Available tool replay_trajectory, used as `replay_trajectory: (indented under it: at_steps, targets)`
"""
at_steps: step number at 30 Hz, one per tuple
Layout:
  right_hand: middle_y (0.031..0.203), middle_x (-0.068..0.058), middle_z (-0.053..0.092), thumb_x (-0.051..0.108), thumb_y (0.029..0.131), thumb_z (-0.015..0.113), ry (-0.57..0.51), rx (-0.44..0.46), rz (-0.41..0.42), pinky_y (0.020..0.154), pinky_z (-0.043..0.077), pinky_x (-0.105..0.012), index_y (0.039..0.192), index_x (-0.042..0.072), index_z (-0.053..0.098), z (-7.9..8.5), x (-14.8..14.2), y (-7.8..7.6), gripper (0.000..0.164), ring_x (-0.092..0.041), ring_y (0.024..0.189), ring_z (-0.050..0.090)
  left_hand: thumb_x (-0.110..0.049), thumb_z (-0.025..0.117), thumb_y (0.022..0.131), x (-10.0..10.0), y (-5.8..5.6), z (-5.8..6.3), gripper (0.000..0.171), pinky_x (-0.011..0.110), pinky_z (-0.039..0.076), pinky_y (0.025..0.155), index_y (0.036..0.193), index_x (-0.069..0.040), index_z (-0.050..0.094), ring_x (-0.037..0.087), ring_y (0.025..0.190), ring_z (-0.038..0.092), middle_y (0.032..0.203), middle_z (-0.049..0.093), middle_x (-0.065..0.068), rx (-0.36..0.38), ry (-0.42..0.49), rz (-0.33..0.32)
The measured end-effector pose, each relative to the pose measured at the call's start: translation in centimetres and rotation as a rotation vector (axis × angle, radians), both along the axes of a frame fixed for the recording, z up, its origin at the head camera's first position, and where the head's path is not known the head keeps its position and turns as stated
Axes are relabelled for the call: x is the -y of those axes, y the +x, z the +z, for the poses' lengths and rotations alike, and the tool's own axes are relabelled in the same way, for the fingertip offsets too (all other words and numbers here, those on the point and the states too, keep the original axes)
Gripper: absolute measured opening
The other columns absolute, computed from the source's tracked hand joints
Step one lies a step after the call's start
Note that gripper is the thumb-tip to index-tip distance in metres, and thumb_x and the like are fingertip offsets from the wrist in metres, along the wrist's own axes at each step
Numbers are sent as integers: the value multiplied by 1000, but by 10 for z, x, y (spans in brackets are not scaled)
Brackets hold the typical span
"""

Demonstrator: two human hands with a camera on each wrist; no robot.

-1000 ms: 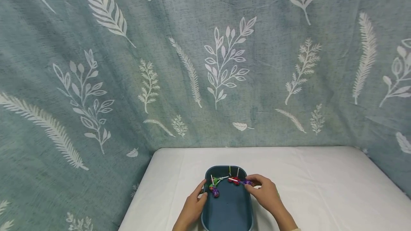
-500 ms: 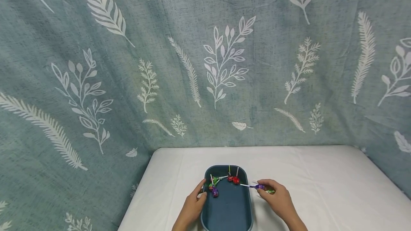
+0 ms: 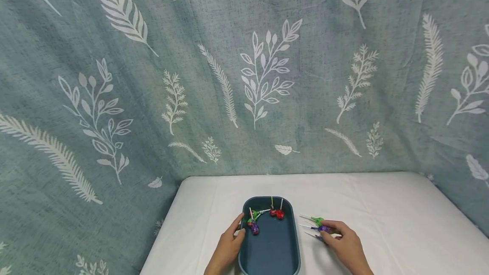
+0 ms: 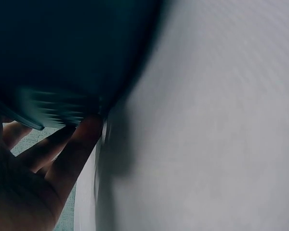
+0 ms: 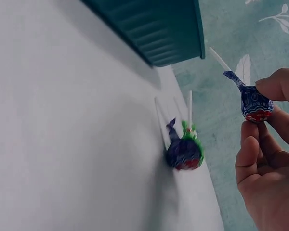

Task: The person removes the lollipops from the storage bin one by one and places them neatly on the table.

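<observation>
Your right hand (image 3: 344, 241) pinches a purple-wrapped lollipop (image 5: 253, 98) right of the blue tray (image 3: 270, 260); near it, a green lollipop (image 3: 317, 221) and a second purple one (image 5: 182, 150) lie on the white table (image 3: 382, 215). Your left hand (image 3: 228, 244), fingers extended, touches the tray's left side; other lollipops (image 3: 280, 214) lie inside.

The tray (image 3: 269, 258) is set on the desk (image 3: 382, 215), with cloth (image 3: 313, 96) hung behind it. Lollipops (image 3: 280, 214) are gathered in its far half; other lollipops (image 3: 317, 221) are laid to its right.
</observation>
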State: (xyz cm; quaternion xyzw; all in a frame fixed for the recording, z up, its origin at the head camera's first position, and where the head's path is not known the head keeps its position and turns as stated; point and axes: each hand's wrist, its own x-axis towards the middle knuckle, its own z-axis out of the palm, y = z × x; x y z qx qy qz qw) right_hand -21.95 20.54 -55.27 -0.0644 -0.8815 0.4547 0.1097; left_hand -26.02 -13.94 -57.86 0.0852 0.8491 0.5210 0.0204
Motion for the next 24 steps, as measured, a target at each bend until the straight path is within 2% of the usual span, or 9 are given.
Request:
replay_trajectory:
  at_steps: [7,13,17,24]
  targets:
    - [111,-12,68,20,89,77,29,80,20,83,55,-42,118,0,70,-17,-9,6,36,-28,98,65,-20,54,104,1,1,1,51,56,53,89,154,-15,46,35,99,71,132,60,28,-2,0,4]
    - [113,-19,69,22,86,79,47,116,35,89,51,-55,114,-2,70,-26,-12,10,38,-36,100,67,-20,54,103,0,1,2,51,57,52,90,154,-16,46,34,100,70,133,60,28,4,0,8]
    - [108,-16,71,21,84,81,69,143,37,88,50,-56,112,-2,71,-29,-14,8,38,-34,98,68,-21,55,103,0,1,3,51,57,52,90,154,-16,46,34,100,70,133,60,28,9,3,11]
    - [94,-3,72,17,77,86,76,204,54,82,53,-51,108,-2,71,-34,-19,5,40,-22,86,67,-21,55,103,0,0,2,52,57,52,90,154,-16,46,37,102,70,134,60,28,20,10,13]
